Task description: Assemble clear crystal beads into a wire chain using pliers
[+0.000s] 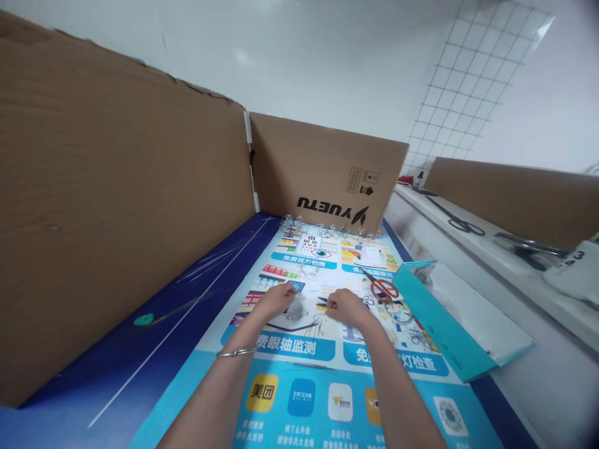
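Note:
My left hand (279, 299) is over the middle of the printed poster, its fingers pinched together beside a small clear, shiny bundle (296, 308). What the fingertips hold is too small to tell. Opposite it, my right hand (345, 305) is closed, with a small dark pointed tool (322, 303) sticking out from its fingers toward the left. A gap separates the two hands. Red-handled scissors (384, 290) lie on the poster to the right of my right hand. Thin wire pieces (314, 327) are scattered just below the hands.
Cardboard panels (121, 162) stand at the left and back (322, 168). Clear, tangled pieces (327, 228) line the back panel's foot. An open teal box (463, 318) lies at right, near a white ledge with black scissors (456, 221). A green round item (143, 320) sits at left.

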Demonstrator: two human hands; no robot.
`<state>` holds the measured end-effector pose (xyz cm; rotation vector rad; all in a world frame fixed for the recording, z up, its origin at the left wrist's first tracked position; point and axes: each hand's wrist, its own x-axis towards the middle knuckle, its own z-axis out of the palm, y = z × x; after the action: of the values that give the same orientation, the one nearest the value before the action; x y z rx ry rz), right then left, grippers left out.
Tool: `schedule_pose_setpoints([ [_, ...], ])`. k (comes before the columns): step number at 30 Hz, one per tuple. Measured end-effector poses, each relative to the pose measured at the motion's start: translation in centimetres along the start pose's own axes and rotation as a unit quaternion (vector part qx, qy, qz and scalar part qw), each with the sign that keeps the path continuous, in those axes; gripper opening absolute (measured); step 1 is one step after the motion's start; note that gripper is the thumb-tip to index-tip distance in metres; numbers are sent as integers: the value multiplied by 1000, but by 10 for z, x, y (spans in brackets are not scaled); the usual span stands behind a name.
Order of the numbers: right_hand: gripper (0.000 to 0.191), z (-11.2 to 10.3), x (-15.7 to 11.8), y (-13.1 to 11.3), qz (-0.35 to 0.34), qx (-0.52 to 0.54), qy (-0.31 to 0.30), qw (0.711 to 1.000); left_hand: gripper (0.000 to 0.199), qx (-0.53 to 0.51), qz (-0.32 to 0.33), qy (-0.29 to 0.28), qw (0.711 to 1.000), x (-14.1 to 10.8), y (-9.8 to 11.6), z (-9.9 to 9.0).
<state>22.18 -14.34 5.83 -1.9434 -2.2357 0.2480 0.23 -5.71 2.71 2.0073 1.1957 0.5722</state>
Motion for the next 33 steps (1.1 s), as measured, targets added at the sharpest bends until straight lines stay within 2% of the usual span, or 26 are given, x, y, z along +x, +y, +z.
schedule_pose_setpoints([
  [4,3,5,-1,-13,-14,-17,-36,999,18,35,-7,4,999,0,-2,-4],
  [10,12,5,-5,-24,-12,-39,-41,998,17,67,-4,-4,998,-2,-2,-7],
  [17,12,6,-2,-24,1,-29,-25,999,13,87,-14,-5,996,-4,-2,-12],
  [23,13,11,4,-23,7,33,5,999,10,94,-18,-7,995,-4,-5,-15],
  [33,11,20,5,-27,-32,199,-14,979,11,67,3,-22,998,-5,-8,-15],
])
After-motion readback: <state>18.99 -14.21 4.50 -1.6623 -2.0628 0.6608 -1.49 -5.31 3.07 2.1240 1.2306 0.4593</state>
